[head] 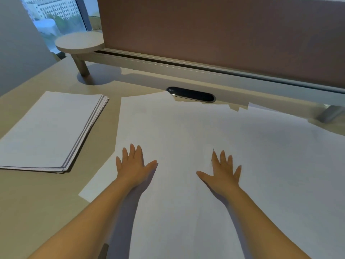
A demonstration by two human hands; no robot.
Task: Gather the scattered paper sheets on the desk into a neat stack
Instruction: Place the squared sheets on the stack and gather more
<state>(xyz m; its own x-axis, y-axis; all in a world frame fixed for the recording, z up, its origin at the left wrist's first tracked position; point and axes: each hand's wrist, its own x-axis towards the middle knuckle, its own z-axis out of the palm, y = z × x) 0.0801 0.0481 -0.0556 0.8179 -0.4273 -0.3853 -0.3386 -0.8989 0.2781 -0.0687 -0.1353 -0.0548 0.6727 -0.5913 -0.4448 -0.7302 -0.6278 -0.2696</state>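
Several white paper sheets (261, 156) lie overlapping across the middle and right of the beige desk (37, 212). A stack of white sheets (48, 131) rests apart at the left, its edges slightly fanned. My left hand (134, 165) lies flat, fingers spread, on the left part of the loose sheets. My right hand (222, 172) lies flat with fingers spread a little to the right, on the same spread of paper. Neither hand holds anything.
A brown partition panel (224, 34) closes off the back of the desk. A black oval cable grommet (192, 94) sits just behind the sheets. A small round shelf (80, 42) on a leg stands at the back left, by a window.
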